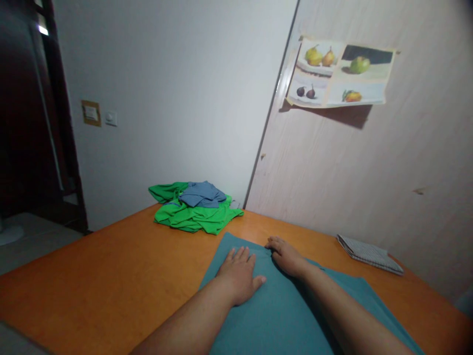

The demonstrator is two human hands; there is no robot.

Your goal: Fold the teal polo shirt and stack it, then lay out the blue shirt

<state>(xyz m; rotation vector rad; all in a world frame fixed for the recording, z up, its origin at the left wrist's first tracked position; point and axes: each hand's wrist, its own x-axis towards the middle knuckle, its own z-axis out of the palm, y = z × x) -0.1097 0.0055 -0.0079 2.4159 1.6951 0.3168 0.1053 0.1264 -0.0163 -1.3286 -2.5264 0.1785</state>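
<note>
A teal T-shirt (pixel 266 315) is spread on the orange table, its near part running out of view at the bottom. My left hand (pixel 240 276) lies flat on the left part of the cloth, fingers stretched forward and thumb out to the side. At the far edge of the shirt, my right hand (pixel 284 254) has its fingers bent and drawn together on the fabric, with small creases beside them. My right forearm crosses over the cloth and hides part of it.
Green and blue-grey clothes (pixel 199 209) form a crumpled pile by the wall. A folded striped cloth (pixel 369 254) rests at the table's far right. The orange table (pixel 111 286) meets the wall behind, where a sheet of fruit pictures (pixel 340 74) hangs.
</note>
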